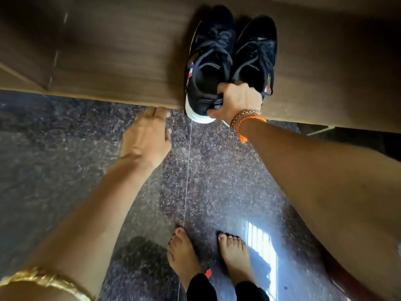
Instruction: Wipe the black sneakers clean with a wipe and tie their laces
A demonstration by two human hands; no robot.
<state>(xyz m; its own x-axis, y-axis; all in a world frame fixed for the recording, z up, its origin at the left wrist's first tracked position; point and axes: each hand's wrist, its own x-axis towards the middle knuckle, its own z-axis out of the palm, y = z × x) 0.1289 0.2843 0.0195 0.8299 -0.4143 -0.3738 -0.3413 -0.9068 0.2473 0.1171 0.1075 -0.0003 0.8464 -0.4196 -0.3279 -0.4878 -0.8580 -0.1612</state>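
On wooden shelf edge, black sneakers (230, 59) sit paired; right hand (235, 103) grips both heels. Left hand (147, 135) relaxed, empty. Shoes look light, soft-sided w/ stiff heels — best hold.

The right hand (236, 101) covers the heels of the black sneakers (230, 57), its fingertips tucked inside them. The left hand (146, 135), centre left, is motion-blurred. Both forearms run off the frame's lower edges.
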